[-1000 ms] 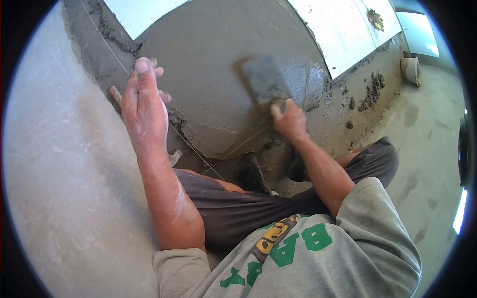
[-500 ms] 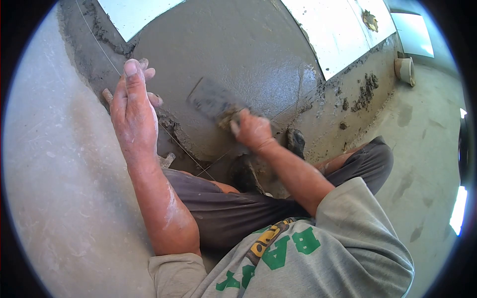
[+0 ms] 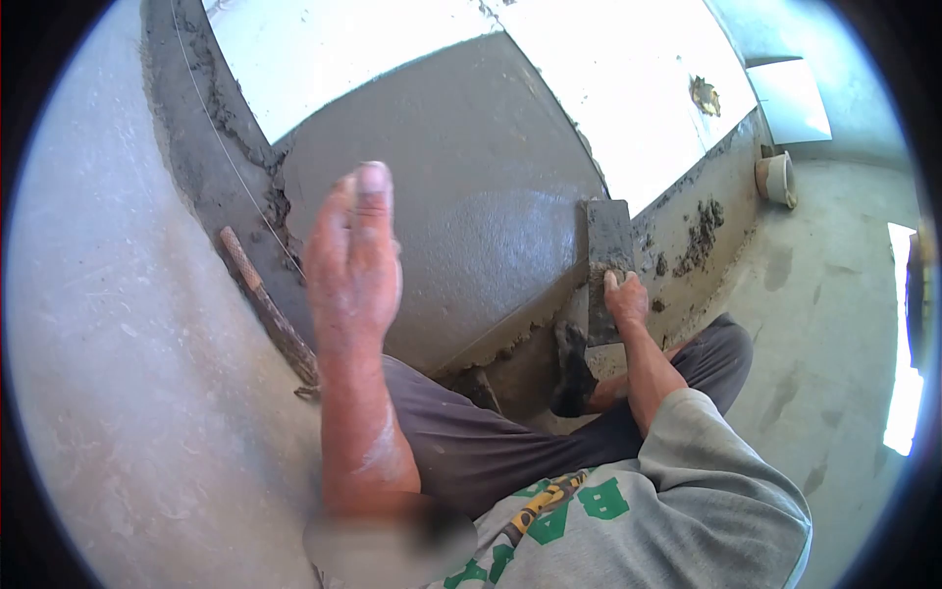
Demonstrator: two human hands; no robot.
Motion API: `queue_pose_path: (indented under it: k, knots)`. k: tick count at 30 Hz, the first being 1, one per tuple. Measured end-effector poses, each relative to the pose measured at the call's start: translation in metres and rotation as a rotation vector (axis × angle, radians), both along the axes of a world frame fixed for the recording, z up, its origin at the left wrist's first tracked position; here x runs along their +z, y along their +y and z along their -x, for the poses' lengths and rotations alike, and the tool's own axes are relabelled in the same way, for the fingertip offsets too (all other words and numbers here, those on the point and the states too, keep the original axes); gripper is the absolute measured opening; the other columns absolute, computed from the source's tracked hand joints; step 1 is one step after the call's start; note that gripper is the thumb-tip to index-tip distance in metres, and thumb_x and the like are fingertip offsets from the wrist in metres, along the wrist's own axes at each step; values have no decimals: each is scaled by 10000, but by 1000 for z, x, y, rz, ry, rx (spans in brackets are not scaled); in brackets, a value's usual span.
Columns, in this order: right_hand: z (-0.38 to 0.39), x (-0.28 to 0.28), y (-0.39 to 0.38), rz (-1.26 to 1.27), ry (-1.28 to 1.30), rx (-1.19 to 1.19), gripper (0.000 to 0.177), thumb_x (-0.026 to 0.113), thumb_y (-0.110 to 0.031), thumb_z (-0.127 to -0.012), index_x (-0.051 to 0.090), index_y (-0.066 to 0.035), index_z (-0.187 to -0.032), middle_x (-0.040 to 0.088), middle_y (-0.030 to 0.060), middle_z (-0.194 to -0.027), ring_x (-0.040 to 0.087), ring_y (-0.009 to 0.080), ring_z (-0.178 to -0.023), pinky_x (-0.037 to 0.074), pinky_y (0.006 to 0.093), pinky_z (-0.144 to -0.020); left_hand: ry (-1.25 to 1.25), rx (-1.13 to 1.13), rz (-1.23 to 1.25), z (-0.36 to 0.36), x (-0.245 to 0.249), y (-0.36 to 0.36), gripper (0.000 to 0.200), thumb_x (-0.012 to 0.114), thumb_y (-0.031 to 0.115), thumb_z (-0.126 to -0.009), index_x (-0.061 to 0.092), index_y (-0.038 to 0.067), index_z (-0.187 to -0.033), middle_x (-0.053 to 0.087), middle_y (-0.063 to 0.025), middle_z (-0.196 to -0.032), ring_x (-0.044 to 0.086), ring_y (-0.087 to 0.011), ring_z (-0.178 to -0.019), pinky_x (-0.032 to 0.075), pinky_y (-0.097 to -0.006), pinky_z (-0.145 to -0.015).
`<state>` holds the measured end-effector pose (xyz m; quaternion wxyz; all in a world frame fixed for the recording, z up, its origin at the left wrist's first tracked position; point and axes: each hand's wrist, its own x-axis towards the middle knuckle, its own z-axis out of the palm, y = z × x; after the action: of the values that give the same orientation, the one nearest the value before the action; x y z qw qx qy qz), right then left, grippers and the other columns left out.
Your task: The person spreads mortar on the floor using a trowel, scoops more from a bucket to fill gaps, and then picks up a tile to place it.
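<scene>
**Trowel at two o'clock, beside wet mortar**

From mid-view, grey mortar [image 3: 442,206] spreads at twelve o'clock, bordered by white slabs [image 3: 334,69] at eleven and one. The trowel [image 3: 610,231] sits near a slab corner, its blade seemingly laid flat to bear evenly. At three, the right hand [image 3: 628,299] has its fingers wrapped round the handle, likely for steering. At ten, the left hand [image 3: 353,260] is raised, fingers extended and gripping nothing visible, perhaps for balance. Count: one mortar patch, two bordering slabs, one trowel, two hands.
</scene>
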<state>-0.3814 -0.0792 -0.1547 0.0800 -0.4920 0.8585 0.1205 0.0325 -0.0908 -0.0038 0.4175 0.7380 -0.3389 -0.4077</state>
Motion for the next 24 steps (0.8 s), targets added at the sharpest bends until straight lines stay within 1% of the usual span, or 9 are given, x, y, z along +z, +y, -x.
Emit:
queue_pose_path:
  k: [2,3,7,9,12,13,15,22,24]
  knots:
    - [-16,-1,-16,48,-86,80,512,569,-472,-860,582,6,-1042,631,288,-1000,604,437,-974,469,498,-848,-3,-59,-41,12,1,-7,731,334,638,-938,601,-1,-1171,637,-206,-1078,632,-247,-876,505,-396,-740]
    - [-29,-3,-23,84,-171,155,502,569,-467,-864,581,7,-1030,633,283,-991,608,432,-961,470,498,-839,-41,-57,32,21,-7,-13,705,344,618,-945,608,-4,-1148,638,-211,-1068,631,-290,-918,497,-420,-777]
    - [-127,5,-46,-97,-358,316,460,560,-432,-881,561,-6,-1057,641,269,-977,616,428,-931,472,498,-827,-106,-156,158,47,-5,-37,619,384,539,-965,621,-17,-1097,634,-227,-1056,603,-386,-1014,474,-447,-865]
    - [-172,2,-49,-154,-369,428,454,550,-433,-885,547,-12,-1054,650,257,-955,636,388,-936,490,485,-830,-179,-175,234,60,-2,-47,569,413,494,-968,630,-22,-1069,634,-224,-1054,606,-380,-1005,479,-433,-866]
    - [-211,-10,-46,-146,-456,524,431,548,-423,-888,542,-12,-1017,648,255,-959,638,381,-942,492,480,-837,-201,-195,268,72,-6,-58,536,431,481,-964,644,-4,-1043,641,-211,-1037,617,-366,-978,482,-429,-857]
    - [-215,-13,-47,-215,-474,572,437,544,-421,-889,542,-8,-1032,649,248,-965,638,380,-948,493,475,-840,-205,-190,276,74,-6,-61,536,431,481,-964,644,-4,-1043,641,-211,-1037,617,-366,-978,482,-429,-857]
    - [-209,-15,-47,-287,-490,631,443,540,-419,-889,541,-4,-1046,651,242,-971,638,379,-953,494,470,-843,-214,-203,234,74,-7,-63,532,437,478,-963,644,-5,-1045,640,-211,-1045,615,-368,-986,481,-429,-862]
    - [-81,-1,-41,-263,-288,367,486,534,-446,-891,532,4,-1076,643,261,-980,624,406,-967,478,486,-845,-316,-150,176,54,-20,-64,592,394,522,-962,642,-5,-1067,636,-213,-1061,609,-372,-1008,473,-436,-881]
    - [-62,6,-40,-135,-254,319,482,555,-449,-881,554,5,-1045,641,270,-968,618,412,-962,470,499,-835,-289,-148,90,50,-18,-68,616,375,538,-963,636,-3,-1099,627,-216,-1096,600,-371,-1040,467,-432,-902]
